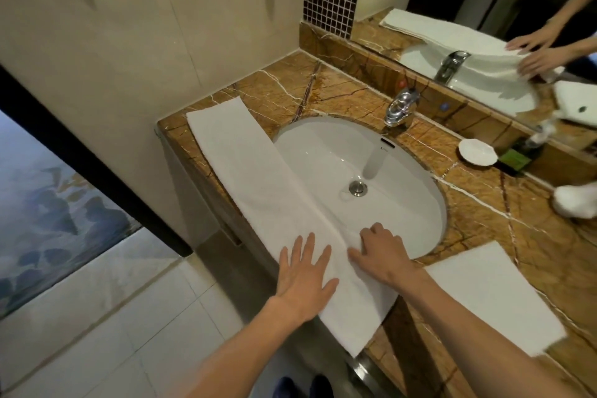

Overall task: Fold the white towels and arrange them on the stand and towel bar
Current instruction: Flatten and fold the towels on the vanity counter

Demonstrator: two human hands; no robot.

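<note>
A long white towel (245, 168), folded into a narrow strip, lies along the front edge of the brown marble counter (484, 213) and partly over the sink (403, 203). My left hand (303, 271) rests flat on the towel's near part, fingers spread. My right hand (381, 252) presses on the towel's sink-side fold, fingers bent, thumb out. A second folded white towel (494, 297) lies on the counter to the right. No stand or towel bar is in view.
A chrome tap (400, 108) stands behind the sink. A small white dish (477, 152) and a dark green bottle (517, 158) sit by the mirror (484, 10). Another white cloth (575, 200) lies at the far right. Tiled floor lies below on the left.
</note>
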